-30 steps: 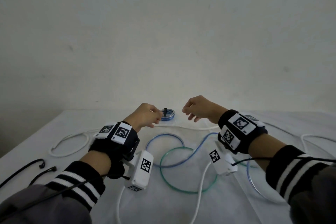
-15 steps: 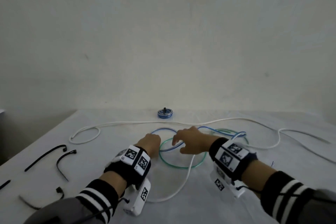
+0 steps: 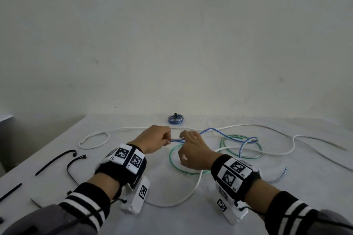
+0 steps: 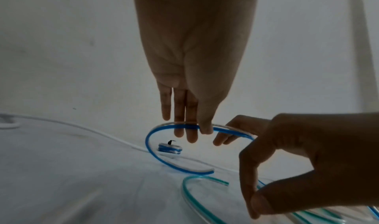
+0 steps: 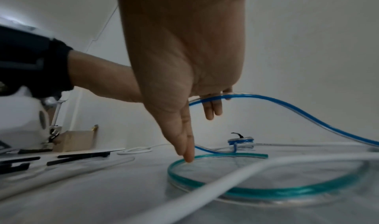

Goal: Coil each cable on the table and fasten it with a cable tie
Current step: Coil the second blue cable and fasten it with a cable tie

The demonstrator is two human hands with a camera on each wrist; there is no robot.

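Nearest the person, a white cable [image 3: 188, 192] curves across the table [image 3: 191, 221] between the 2 wrists, passing over a green cable [image 3: 172, 160] that lies in a loop on the cloth. At the left edge lie several black cable ties [image 3: 55, 161], loose and apart from one another. Above the green loop, both hands hold a blue cable [image 3: 223, 131] lifted off the table. The left hand [image 3: 154, 142] pinches it between thumb and fingers near its end, which curls down and back to the cloth. The right hand [image 3: 193, 153] grips the same cable just beside the left, its first fingers hooked over the strand, while its other fingers [image 5: 187, 148] point down with their tips at the green loop. From the right hand the blue cable rises, then drops to the right and crosses the green one. Farther back the white cable runs across the table's width. Beyond it, near the wall, sits a small blue coil [image 3: 176, 119] already bound with a black tie.
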